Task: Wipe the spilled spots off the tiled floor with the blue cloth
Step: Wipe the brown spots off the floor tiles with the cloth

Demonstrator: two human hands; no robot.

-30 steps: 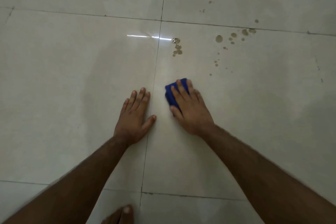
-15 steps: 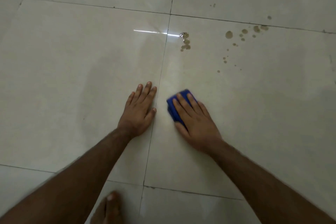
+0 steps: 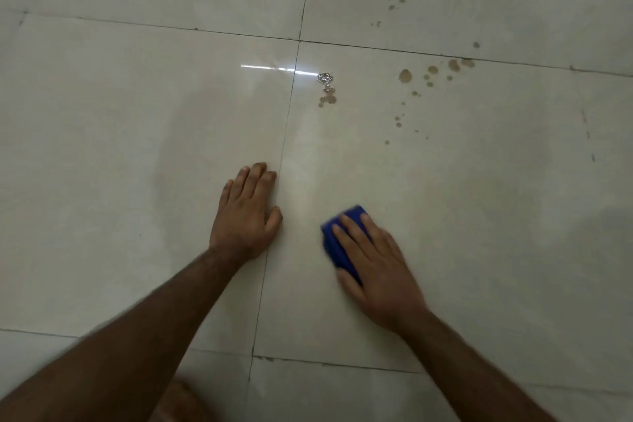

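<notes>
The blue cloth [image 3: 337,243] lies flat on the tiled floor [image 3: 479,216], right of a grout line. The right hand [image 3: 373,264] presses it with straight fingers. The left hand [image 3: 245,212] rests flat, fingers together. Brown spots [image 3: 406,75] (several clusters) lie well beyond the cloth

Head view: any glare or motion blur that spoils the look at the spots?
Head view: a thin streak of glare beside the wet spots; the right hand and blue cloth are slightly blurred; the left hand is sharp.
</notes>
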